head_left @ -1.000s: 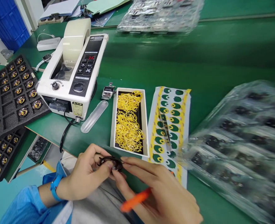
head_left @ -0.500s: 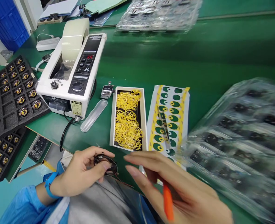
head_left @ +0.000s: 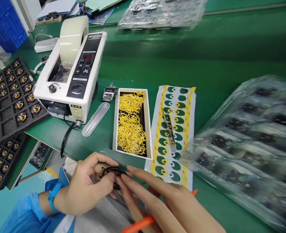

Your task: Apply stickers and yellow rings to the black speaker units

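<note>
A small black oval part (head_left: 114, 171) with a dark rim is pinched between the thumb and fingers of my left hand (head_left: 92, 181), close to the table's front edge. The fingertips of my right hand (head_left: 157, 197) touch the part's right side. An orange pen-like tool (head_left: 143, 224) lies held within my right hand; fingers cover its middle and I cannot see its tip. Just beyond my hands stands a white box (head_left: 151, 149) of yellow ring-shaped adhesive pieces (head_left: 132, 132). To its right lies a sticker sheet (head_left: 190, 161) with tweezers (head_left: 169, 127) on it.
A tape dispenser (head_left: 72, 77) stands at the left, with a clear plastic strip (head_left: 95, 119) and a tally counter (head_left: 109, 93) beside it. A black foam tray (head_left: 12, 97) of round parts sits far left. Clear blister trays (head_left: 249, 145) are stacked right; another tray (head_left: 162, 14) lies behind.
My right hand has moved left and closed in on the black part, its fingertips now touching it. The orange tool has swung from upright to slanting. My left hand keeps its hold.
</note>
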{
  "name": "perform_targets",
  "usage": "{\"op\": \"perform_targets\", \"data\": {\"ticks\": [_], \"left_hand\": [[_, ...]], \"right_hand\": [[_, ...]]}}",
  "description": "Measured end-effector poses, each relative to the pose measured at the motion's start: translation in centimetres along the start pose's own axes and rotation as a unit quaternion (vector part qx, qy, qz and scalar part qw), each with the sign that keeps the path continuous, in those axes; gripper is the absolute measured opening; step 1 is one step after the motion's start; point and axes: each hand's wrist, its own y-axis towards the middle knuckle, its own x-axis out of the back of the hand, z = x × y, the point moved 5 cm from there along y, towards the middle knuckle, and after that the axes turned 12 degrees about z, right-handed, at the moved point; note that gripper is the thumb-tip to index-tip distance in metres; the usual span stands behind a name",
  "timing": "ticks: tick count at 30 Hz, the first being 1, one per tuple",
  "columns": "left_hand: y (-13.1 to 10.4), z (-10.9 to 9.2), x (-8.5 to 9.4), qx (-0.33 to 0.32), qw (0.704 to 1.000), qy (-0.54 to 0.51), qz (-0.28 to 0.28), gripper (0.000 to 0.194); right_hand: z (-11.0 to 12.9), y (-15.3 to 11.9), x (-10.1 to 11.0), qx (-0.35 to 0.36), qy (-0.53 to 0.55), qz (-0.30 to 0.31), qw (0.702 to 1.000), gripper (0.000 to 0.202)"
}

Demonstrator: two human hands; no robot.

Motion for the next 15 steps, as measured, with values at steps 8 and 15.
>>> {"op": "perform_targets", "data": {"ticks": [8, 15], "left_hand": [[-0.9, -1.0, -0.6, -0.054, 0.991, 0.120, 0.010, 0.025], [-1.1, -1.3, -0.5, -0.067, 0.972, 0.224, 0.000, 0.026]], "right_hand": [[0.0, 0.1, -0.9, -0.032, 0.058, -0.068, 0.995, 0.016], [-0.4, 0.0, -0.2, -0.003, 0.055, -0.048, 0.997, 0.017]]}}
